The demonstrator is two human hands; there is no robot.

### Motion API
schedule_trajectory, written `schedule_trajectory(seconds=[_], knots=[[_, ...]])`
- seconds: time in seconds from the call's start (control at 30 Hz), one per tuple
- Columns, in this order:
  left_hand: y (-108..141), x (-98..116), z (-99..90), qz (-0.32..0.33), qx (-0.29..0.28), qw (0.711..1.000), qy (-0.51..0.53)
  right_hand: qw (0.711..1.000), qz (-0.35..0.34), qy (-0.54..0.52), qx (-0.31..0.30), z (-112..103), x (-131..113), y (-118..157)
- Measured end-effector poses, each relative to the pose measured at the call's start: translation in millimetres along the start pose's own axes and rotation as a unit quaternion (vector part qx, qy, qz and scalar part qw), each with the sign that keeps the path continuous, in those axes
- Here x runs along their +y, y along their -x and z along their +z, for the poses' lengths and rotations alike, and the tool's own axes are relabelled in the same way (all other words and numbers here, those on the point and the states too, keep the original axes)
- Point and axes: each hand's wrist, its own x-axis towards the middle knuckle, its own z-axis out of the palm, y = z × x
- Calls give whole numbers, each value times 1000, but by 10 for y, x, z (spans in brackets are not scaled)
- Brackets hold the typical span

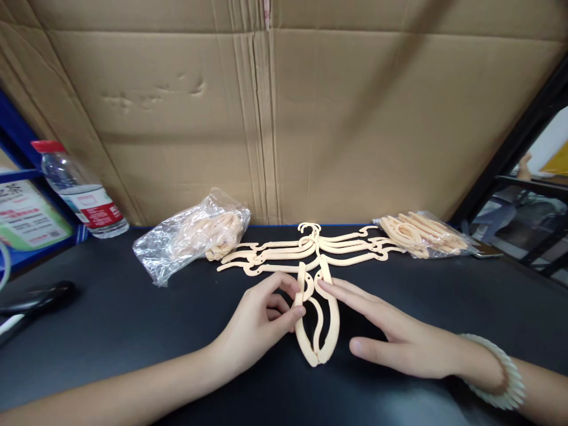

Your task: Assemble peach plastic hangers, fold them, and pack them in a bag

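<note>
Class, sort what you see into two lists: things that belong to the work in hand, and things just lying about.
Belong, judging by the matching cream pieces:
- folded hanger, held in the left hand
- opened hangers
- left clear bag
- right clear bag

Lying about:
- red-capped bottle
- black object, too blurred to name

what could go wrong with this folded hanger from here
The folded hanger might swing or twist: the left hand pinches one side, while the right hand only has its fingertips at the other, thumb off it. Its upper ends also lie right by the opened hangers, so a push forward could knock their row askew.
</note>
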Motion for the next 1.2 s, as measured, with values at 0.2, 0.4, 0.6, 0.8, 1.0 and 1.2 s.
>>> schedule_trajectory(seconds=[0.2, 0.4, 0.6, 0.8, 1.0, 1.2], knots=[[6, 7, 12, 5, 20, 999, -30, 1000, 2, 19, -18, -24, -27, 7], [12, -10, -1, 36, 7, 997, -69, 995, -8, 92, -34, 12, -66, -12], [31, -47, -41, 118, 60, 978, -164, 985, 32, 150, 73, 19, 35, -69], [63, -11, -24, 133, 10, 973, -188, 984, -34, 144, 95, -13, 25, -119], [73, -17, -3, 159, -13, 964, -212, 983, -70, 162, 43, 1, -3, -128], [69, -55, -16, 159, -2, 963, -217, 985, -66, 159, 33, -6, 16, -105]])
